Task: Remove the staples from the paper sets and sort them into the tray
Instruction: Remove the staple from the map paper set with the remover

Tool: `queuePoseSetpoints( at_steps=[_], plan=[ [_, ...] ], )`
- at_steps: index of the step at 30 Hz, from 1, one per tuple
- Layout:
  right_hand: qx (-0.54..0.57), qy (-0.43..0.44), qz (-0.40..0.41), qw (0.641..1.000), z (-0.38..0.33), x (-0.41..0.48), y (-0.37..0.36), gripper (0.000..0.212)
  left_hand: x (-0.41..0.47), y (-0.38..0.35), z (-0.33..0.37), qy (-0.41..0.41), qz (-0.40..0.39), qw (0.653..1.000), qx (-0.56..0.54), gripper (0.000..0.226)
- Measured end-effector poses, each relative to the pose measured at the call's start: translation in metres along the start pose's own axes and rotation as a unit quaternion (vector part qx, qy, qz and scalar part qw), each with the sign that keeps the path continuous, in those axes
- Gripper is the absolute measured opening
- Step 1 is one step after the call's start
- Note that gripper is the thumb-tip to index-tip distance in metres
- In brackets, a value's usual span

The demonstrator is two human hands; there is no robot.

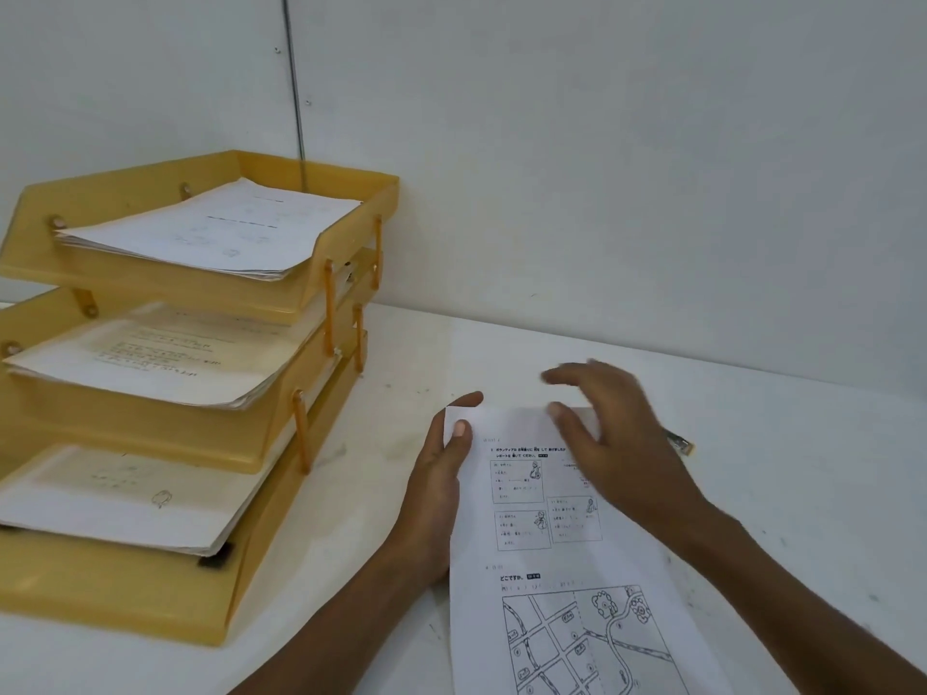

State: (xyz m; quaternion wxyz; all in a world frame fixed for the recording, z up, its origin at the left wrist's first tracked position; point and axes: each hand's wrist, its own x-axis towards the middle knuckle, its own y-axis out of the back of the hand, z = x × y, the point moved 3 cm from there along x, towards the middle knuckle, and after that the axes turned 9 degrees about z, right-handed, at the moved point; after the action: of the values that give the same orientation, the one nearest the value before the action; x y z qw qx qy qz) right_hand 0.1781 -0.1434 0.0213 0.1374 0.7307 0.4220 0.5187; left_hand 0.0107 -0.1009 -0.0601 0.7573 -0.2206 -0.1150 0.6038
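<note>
A printed paper set with boxes of text and a street map lies on the white table. My left hand pinches its top left corner between thumb and fingers. My right hand hovers over the top of the sheet, blurred, fingers spread and loosely bent, holding nothing. A small metal tool, partly hidden behind my right hand, lies on the table to the right. The yellow three-tier tray stands at the left, each tier holding a stack of papers.
A white wall rises behind the table. The table top around the paper shows scuffs and small marks. The tray's front corner sits close to my left forearm.
</note>
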Motion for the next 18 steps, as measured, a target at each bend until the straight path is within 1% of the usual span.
queuePoseSetpoints(
  at_steps=[1,2,3,5,7,9,11,14,18],
  plan=[
    [-0.013,0.027,-0.049,0.998,-0.010,0.008,-0.009,0.030,-0.001,-0.001,0.001,-0.009,-0.001,1.000,0.005,0.032],
    [-0.024,0.032,-0.103,0.994,-0.016,0.014,-0.019,0.030,-0.002,-0.002,0.002,-0.019,-0.003,1.000,0.010,0.033],
    [-0.031,0.020,-0.153,0.988,-0.022,0.021,-0.028,0.030,-0.003,-0.004,0.003,-0.030,-0.006,0.999,0.017,0.034],
    [-0.007,-0.039,-0.243,0.969,-0.026,0.031,-0.042,0.029,-0.006,-0.005,0.005,-0.045,-0.012,0.999,0.028,0.038],
    [0.025,-0.075,-0.293,0.953,-0.029,0.040,-0.049,0.021,-0.007,-0.004,0.005,-0.049,-0.020,0.998,0.023,0.043],
    [0.058,-0.106,-0.313,0.942,-0.027,0.048,-0.050,0.018,-0.005,-0.004,0.003,-0.042,-0.026,0.999,0.022,0.046],
    [0.085,-0.122,-0.316,0.937,-0.025,0.052,-0.050,0.015,-0.004,-0.004,0.000,-0.035,-0.022,0.999,0.030,0.047],
    [0.119,-0.127,-0.315,0.933,-0.022,0.051,-0.051,0.010,-0.003,-0.006,-0.003,-0.017,-0.013,0.999,0.049,0.040],
    [0.102,-0.121,-0.290,0.944,-0.015,0.052,-0.051,0.012,-0.004,-0.002,-0.008,0.008,0.000,0.995,0.101,0.029]
  ],
)
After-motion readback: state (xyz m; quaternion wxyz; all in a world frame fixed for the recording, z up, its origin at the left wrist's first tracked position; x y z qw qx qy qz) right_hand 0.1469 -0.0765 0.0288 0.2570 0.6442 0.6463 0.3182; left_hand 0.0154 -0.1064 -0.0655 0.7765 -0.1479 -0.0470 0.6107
